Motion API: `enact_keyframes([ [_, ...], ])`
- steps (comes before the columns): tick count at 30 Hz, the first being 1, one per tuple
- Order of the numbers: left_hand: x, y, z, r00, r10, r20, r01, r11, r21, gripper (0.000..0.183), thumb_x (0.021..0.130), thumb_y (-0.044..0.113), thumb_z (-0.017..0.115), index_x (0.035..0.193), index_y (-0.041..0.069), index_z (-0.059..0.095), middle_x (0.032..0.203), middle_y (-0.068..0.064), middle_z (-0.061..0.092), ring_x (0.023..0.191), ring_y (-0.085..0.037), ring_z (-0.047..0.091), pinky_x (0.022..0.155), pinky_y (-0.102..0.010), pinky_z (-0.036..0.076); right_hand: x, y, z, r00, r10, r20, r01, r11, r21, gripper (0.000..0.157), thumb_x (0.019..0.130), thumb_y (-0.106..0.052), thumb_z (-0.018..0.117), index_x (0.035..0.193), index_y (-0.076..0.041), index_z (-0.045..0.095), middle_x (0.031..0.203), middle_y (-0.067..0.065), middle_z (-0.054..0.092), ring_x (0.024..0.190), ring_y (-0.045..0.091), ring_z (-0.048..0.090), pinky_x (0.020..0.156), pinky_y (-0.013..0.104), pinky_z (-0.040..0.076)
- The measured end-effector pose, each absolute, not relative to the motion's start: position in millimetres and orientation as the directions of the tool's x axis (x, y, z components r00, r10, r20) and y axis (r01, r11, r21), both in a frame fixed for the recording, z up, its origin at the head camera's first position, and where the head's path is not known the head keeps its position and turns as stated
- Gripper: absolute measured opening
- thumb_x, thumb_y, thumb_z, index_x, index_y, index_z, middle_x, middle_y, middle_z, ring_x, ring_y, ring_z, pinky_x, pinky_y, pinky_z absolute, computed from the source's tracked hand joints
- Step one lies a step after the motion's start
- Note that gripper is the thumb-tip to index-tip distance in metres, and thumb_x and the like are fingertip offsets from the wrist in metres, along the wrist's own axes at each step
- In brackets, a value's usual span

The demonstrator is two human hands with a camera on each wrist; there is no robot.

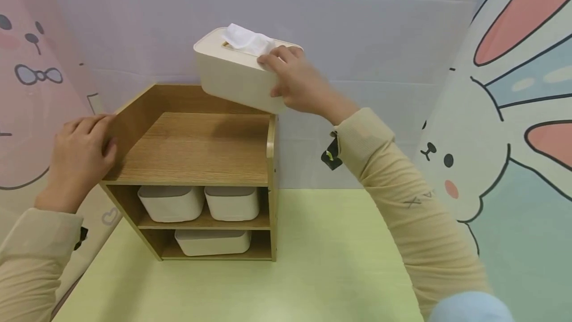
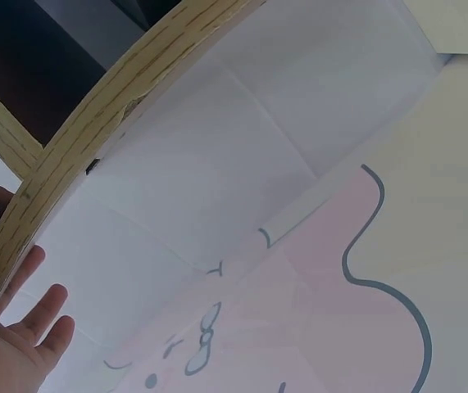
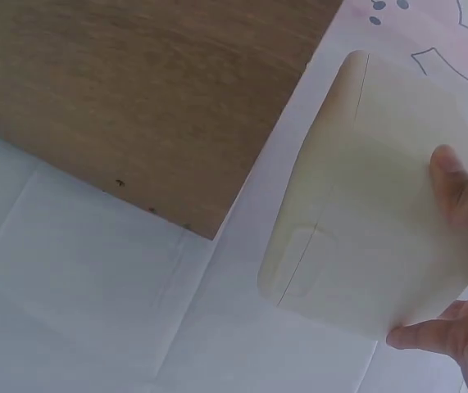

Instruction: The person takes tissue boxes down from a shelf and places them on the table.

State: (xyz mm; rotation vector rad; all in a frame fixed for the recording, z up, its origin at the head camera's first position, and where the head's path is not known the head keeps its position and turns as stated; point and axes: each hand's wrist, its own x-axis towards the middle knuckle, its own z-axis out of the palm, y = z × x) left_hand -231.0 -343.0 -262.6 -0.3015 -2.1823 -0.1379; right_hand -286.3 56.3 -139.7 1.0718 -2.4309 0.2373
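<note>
My right hand grips a cream tissue box by its right end, with a white tissue poking from the slot on top. Tilted, the box overlaps the back right corner of a small wooden shelf unit in the head view. From the right wrist view, the box's underside shows beside the unit's side panel. At the unit's left side, my left hand holds the upper edge of the side panel; the left wrist view has its thumb and fingers on opposite faces of that panel.
Two cream bins sit side by side in the unit's middle compartment, and a wider bin lies in the bottom one. The unit stands on a light green table. Behind is a pale sheet wall, with cartoon-printed sheets at both sides.
</note>
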Motion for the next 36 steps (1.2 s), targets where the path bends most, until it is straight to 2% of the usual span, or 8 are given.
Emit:
enact_keyframes([
  [12, -230.2, -343.9, -262.4, -0.551, 0.170, 0.817, 0.272, 0.962, -0.017, 0.039, 0.075, 0.003, 0.054, 0.113, -0.003, 0.057, 0.109, -0.027, 0.059, 0.101, -0.046, 0.048, 0.082, -0.058, 0.037, -292.0, 107.7, -150.0, -0.657, -0.566, 0.498, -0.658, 0.753, -0.012, 0.050, 0.081, -0.006, 0.062, 0.128, -0.006, 0.046, 0.126, 0.016, 0.045, 0.125, 0.040, 0.031, 0.102, 0.048, 0.037],
  [21, -230.2, -342.4, -262.9, -0.548, 0.165, 0.820, 0.275, 0.961, -0.009, 0.038, 0.075, 0.002, 0.054, 0.113, -0.003, 0.057, 0.108, -0.027, 0.058, 0.101, -0.045, 0.048, 0.083, -0.059, 0.036, -294.1, 146.6, -168.0, -0.632, -0.535, 0.561, -0.640, 0.769, 0.011, 0.047, 0.077, -0.003, 0.064, 0.121, 0.000, 0.049, 0.117, 0.022, 0.048, 0.118, 0.044, 0.036, 0.104, 0.050, 0.031],
  [30, -229.2, -341.3, -262.5, -0.559, 0.155, 0.814, 0.272, 0.962, 0.003, 0.038, 0.076, 0.001, 0.054, 0.113, -0.003, 0.057, 0.109, -0.028, 0.058, 0.101, -0.046, 0.047, 0.085, -0.057, 0.035, -292.1, 179.9, -191.9, -0.638, -0.511, 0.576, -0.606, 0.795, 0.034, 0.046, 0.076, -0.002, 0.066, 0.119, 0.002, 0.049, 0.113, 0.025, 0.049, 0.114, 0.047, 0.037, 0.098, 0.055, 0.035],
  [36, -228.1, -341.3, -261.7, -0.582, 0.143, 0.801, 0.252, 0.968, 0.011, 0.038, 0.076, 0.001, 0.055, 0.114, -0.002, 0.057, 0.110, -0.027, 0.057, 0.102, -0.046, 0.047, 0.081, -0.061, 0.036, -289.7, 195.0, -212.3, -0.633, -0.513, 0.580, -0.591, 0.804, 0.066, 0.047, 0.075, -0.001, 0.065, 0.119, 0.004, 0.049, 0.111, 0.026, 0.050, 0.111, 0.047, 0.039, 0.096, 0.058, 0.036],
])
